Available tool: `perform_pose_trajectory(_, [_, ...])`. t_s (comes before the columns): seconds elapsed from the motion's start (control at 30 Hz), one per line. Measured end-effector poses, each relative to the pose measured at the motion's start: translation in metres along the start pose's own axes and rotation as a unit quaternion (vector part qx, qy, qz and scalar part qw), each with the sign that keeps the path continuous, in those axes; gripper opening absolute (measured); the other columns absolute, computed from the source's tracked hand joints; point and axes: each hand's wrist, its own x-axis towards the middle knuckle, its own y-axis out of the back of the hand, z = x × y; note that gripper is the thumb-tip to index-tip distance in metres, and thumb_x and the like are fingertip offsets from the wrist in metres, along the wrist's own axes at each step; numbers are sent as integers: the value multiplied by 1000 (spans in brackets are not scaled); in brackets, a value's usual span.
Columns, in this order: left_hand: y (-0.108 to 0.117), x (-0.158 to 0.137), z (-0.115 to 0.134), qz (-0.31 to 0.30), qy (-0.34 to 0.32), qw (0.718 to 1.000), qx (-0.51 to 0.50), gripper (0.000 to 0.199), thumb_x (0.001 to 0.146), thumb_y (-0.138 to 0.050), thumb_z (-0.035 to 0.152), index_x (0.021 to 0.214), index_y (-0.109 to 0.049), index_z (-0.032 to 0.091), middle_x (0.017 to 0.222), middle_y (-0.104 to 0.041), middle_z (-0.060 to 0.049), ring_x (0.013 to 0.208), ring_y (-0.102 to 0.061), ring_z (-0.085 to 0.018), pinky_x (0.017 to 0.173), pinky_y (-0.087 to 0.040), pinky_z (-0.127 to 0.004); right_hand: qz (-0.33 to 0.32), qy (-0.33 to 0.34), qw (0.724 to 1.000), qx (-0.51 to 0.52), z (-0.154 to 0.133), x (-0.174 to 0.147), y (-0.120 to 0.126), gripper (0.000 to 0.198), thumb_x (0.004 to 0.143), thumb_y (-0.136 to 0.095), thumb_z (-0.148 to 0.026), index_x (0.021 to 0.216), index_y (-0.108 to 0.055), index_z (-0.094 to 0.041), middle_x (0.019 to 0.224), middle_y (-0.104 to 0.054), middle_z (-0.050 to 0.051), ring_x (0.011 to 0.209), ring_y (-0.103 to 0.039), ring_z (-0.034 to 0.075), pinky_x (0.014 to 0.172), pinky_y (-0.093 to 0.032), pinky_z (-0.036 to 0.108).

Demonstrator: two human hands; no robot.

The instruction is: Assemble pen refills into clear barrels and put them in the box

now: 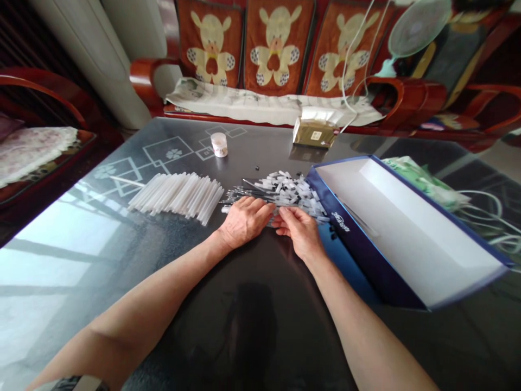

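Note:
My left hand (pixel 246 220) is closed, its fingers curled at the near edge of a heap of pen parts. What it holds is hidden behind the knuckles. Close beside it, my right hand (pixel 299 228) is closed too, thumb and fingertips pinched together on something too small to make out. Just beyond both hands lie thin dark pen refills (pixel 244 193) with metal tips. Small white and black caps (pixel 291 187) are piled behind my right hand. To the left, a row of whitish translucent pen barrels (pixel 177 195) lies side by side on the table.
A dark blue box (pixel 407 228) with a white inside stands open at the right, a few thin sticks in it. Farther back are a small white cup (pixel 219 145) and a tissue box (pixel 315 132). A green plastic package (pixel 427 182) and white cable (pixel 494 217) lie beyond the box.

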Motion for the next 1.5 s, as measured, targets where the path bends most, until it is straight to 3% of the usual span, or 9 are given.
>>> perform_pose_trajectory(0.23, [-1, -1, -1, -20, 28, 999, -31, 32, 99, -38, 35, 98, -65, 18, 75, -61, -5, 73, -53, -18, 70, -41, -33, -27, 39, 998, -31, 3, 3, 3, 35, 68, -73, -49, 80, -63, -18, 68, -66, -2, 59, -64, 11, 49, -51, 20])
perform_pose_trajectory(0.37, [0, -1, -5, -35, 19, 999, -32, 33, 99, -37, 35, 96, -65, 17, 73, -59, -5, 72, -51, -18, 70, -39, -34, -72, 57, 995, -33, 3, 4, 8, 33, 67, -75, -41, 89, -64, -20, 83, -65, -1, 75, -65, 13, 58, -56, 22])
perform_pose_trajectory(0.47, [0, -1, -7, -36, 12, 999, -24, 33, 99, -38, 35, 94, -65, 17, 73, -59, -4, 71, -50, -18, 70, -37, -34, -85, 60, 993, -61, 4, 2, 8, 42, 66, -75, -41, 101, -61, -22, 95, -65, 0, 77, -65, 14, 53, -56, 21])
perform_pose_trajectory(0.67, [-1, -1, -8, -41, -2, 999, -23, 32, 98, -39, 34, 93, -65, 17, 73, -58, -4, 71, -49, -18, 70, -37, -34, -33, 74, 986, -144, 11, 2, 2, 37, 80, -59, -54, 86, -62, -17, 72, -64, 1, 54, -62, 11, 41, -50, 18])
perform_pose_trajectory(0.9, [-2, -2, -8, -42, 1, 999, -24, 33, 99, -38, 35, 92, -65, 17, 73, -59, -4, 71, -50, -18, 69, -37, -33, -56, 64, 992, -98, 7, 2, 5, 42, 69, -71, -41, 104, -59, -21, 94, -66, 2, 74, -68, 15, 44, -53, 19])
perform_pose_trajectory(1.1, [-1, -2, -8, -46, -7, 999, -28, 32, 98, -39, 35, 93, -65, 17, 73, -58, -4, 72, -51, -18, 69, -38, -33, -20, 64, 986, -150, 10, 2, 1, 36, 78, -60, -53, 85, -62, -17, 68, -64, 0, 48, -59, 9, 39, -49, 18])
perform_pose_trajectory(1.27, [-2, -2, -8, -49, -2, 998, -33, 34, 99, -37, 35, 92, -65, 17, 73, -58, -4, 72, -51, -18, 69, -38, -33, -47, 89, 986, -130, 11, 2, 4, 34, 73, -66, -45, 95, -61, -20, 84, -66, 1, 69, -66, 14, 42, -51, 18])
perform_pose_trajectory(1.37, [-2, -2, -9, -44, -3, 999, -27, 32, 98, -39, 35, 93, -65, 17, 73, -58, -4, 72, -51, -18, 69, -38, -33, -19, 93, 985, -147, 7, 0, 5, 42, 72, -67, -48, 103, -59, -20, 90, -67, 3, 65, -65, 14, 39, -47, 19])
perform_pose_trajectory(1.5, [-1, -1, -8, -46, -10, 999, -24, 32, 98, -39, 35, 94, -65, 17, 74, -59, -4, 72, -51, -18, 70, -39, -33, 21, 150, 955, -256, 6, -1, 7, 37, 82, -54, -54, 83, -64, -18, 63, -61, 1, 52, -57, 12, 45, -45, 21])
